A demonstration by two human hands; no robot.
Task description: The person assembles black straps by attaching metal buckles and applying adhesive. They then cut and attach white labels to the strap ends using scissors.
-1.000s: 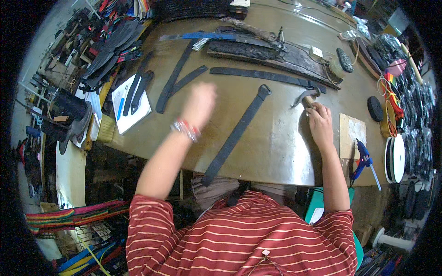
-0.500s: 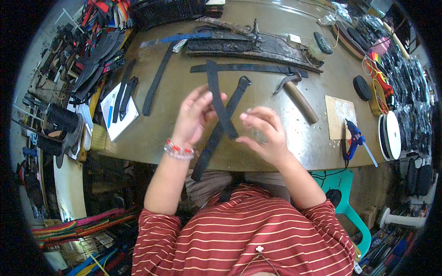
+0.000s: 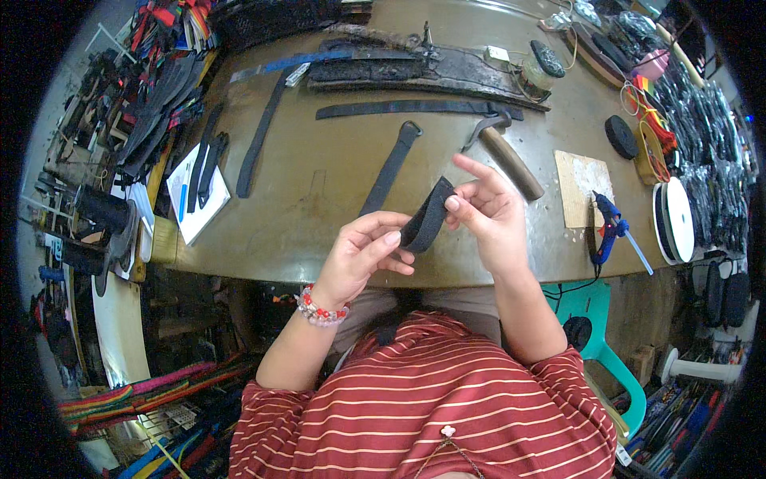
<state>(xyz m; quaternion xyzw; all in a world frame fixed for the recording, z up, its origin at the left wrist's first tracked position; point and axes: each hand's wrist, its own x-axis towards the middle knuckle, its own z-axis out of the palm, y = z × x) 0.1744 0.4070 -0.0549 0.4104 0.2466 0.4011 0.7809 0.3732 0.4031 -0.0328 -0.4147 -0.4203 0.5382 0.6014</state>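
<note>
A short black strap (image 3: pixel 428 219), fuzzy-looking on one face, is bent into a curve above the table's near edge. My left hand (image 3: pixel 361 254), with a beaded bracelet at the wrist, is closed on its left end. The right end is pinched by the thumb of my right hand (image 3: pixel 493 214), whose index finger points outward. Beyond them, a black strap with a ring (image 3: pixel 391 169) lies on the table, its near end partly behind my left hand. A longer black strap (image 3: pixel 399 108) lies crosswise farther back, and a hammer (image 3: pixel 511 162) rests to the right.
A blue glue gun (image 3: pixel 608 219) stands near a stained board (image 3: pixel 581 177) at right, beside a white spool (image 3: pixel 678 222). White paper (image 3: pixel 177 215) with a blue pen (image 3: pixel 183 201) and black strips lies at left. A dark, worn slab (image 3: pixel 447 80) sits at the back.
The short strap came off the ringed strap, toward me, and is now bent. My right hand has closed on its end. The view has shifted slightly.
</note>
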